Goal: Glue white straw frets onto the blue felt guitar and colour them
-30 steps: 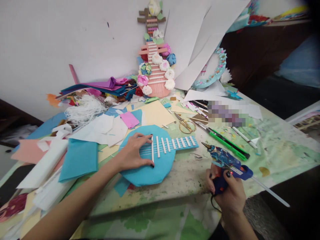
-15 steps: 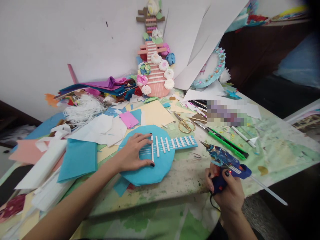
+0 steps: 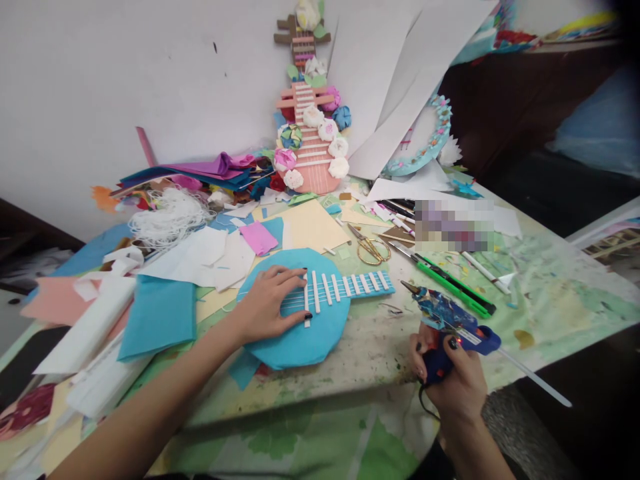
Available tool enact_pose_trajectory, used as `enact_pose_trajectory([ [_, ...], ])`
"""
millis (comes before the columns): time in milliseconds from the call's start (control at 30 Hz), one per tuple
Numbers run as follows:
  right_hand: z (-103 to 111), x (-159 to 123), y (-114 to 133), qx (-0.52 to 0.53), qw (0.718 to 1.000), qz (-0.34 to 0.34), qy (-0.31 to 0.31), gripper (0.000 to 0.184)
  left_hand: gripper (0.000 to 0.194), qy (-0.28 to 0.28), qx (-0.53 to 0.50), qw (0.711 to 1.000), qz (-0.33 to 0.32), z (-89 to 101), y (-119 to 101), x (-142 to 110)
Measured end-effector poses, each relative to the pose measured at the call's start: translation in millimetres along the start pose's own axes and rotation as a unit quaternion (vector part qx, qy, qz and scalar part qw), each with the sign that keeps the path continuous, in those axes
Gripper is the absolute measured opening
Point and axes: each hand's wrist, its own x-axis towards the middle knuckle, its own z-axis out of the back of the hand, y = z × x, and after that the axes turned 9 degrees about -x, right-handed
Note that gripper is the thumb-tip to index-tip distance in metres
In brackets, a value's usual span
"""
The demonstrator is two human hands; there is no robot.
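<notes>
A turquoise paper guitar (image 3: 320, 340) lies flat on the table, with white strings and a row of white crosswise strips on its body and neck. My left hand (image 3: 273, 300) rests over its body, thumb and fingertips apart, pressing on a white strip (image 3: 307, 293). The strip's lower end sticks out below the thumb. My right hand (image 3: 457, 383) is closed round the handle of a blue hot glue gun (image 3: 453, 327). Its nozzle points left towards the guitar's neck without touching it. A clear glue stick (image 3: 537, 379) protrudes from its back, and a small red light shows.
Gold-handled scissors (image 3: 369, 247) and a green craft knife (image 3: 455, 287) lie behind the glue gun. A pink paper guitar with flowers (image 3: 317, 170) leans on the wall. Folded turquoise paper (image 3: 157, 317), white string (image 3: 167, 217) and paper scraps cover the left side.
My left thumb has moved slightly up along the white strip, so its lower end now shows beneath. My right hand and the glue gun have barely moved.
</notes>
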Motion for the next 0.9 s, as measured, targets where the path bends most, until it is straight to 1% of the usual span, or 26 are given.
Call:
enact_pose_trajectory([
  [100,-0.2,0.0,0.5,0.001,1.0,0.002,0.0,0.026,0.044,-0.009,0.013,1.0,-0.002,-0.9,-1.7,0.4],
  [167,0.0,-0.3,0.7,0.001,1.0,0.001,-0.008,0.025,0.044,-0.025,0.019,0.999,-0.018,-2.7,-1.3,-1.2],
  [233,0.2,-0.6,0.9,-0.002,1.0,-0.002,-0.011,0.026,0.039,-0.056,0.019,0.997,-0.052,-5.0,-0.8,-5.1],
  [333,-0.4,-0.4,1.4,-0.009,1.0,-0.003,-0.004,0.028,0.023,-0.105,0.012,0.987,-0.12,-8.3,-2.4,-14.2],
  [367,-0.9,-0.2,1.6,-0.009,1.0,-0.002,-0.003,0.028,0.02,-0.114,0.012,0.984,-0.138,-9.1,-3.5,-17.5],
  [433,-2.0,0.2,1.9,-0.005,1.0,0.002,-0.004,0.027,0.02,-0.111,0.018,0.981,-0.157,-10.1,-6.3,-23.4],
  [533,-2.8,0.2,1.8,0.002,1.0,0.009,-0.006,0.025,0.023,-0.08,0.042,0.983,-0.161,-11.7,-9.7,-29.1],
  [633,-1.7,-0.5,1.2,0.004,1.0,0.007,-0.002,0.025,0.027,-0.07,0.063,0.983,-0.16,-14.7,-11.6,-31.4],
  [767,-0.7,-1.2,1.6,0.0,1.0,0.004,-0.002,0.028,0.029,-0.084,0.083,0.98,-0.159,-21.3,-12.4,-32.2],
  [900,-2.1,-1.4,2.7,-0.009,1.0,0.008,-0.013,0.027,0.024,-0.113,0.077,0.978,-0.155,-27.8,-11.0,-31.9],
])
